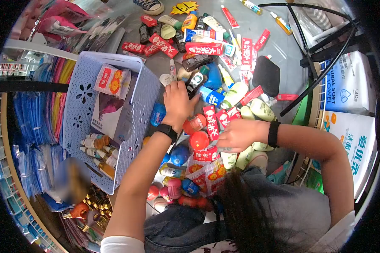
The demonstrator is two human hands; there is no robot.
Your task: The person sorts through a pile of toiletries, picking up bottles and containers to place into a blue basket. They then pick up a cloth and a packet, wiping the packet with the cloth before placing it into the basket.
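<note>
My left hand (178, 103) reaches into the pile on the floor, its fingers closed at a dark bottle with a round label (195, 83). To its left stands a lilac plastic basket (145, 90) holding a snack packet (111, 80) and several small bottles (105, 158). My right hand (236, 135) is low over the pile, fingers curled down, beside red-and-white boxes (211, 122) and pale green tubes (244, 157). What lies under its fingers is hidden. Red round containers (199, 140) lie between the two hands.
Hanging blue packets (29, 122) line the left side. Soft towel packs (350, 80) stand on a rack at the right, near a black curved frame (346, 46). A black flat object (266, 76) lies right of the pile. A shoe (150, 6) shows at the top.
</note>
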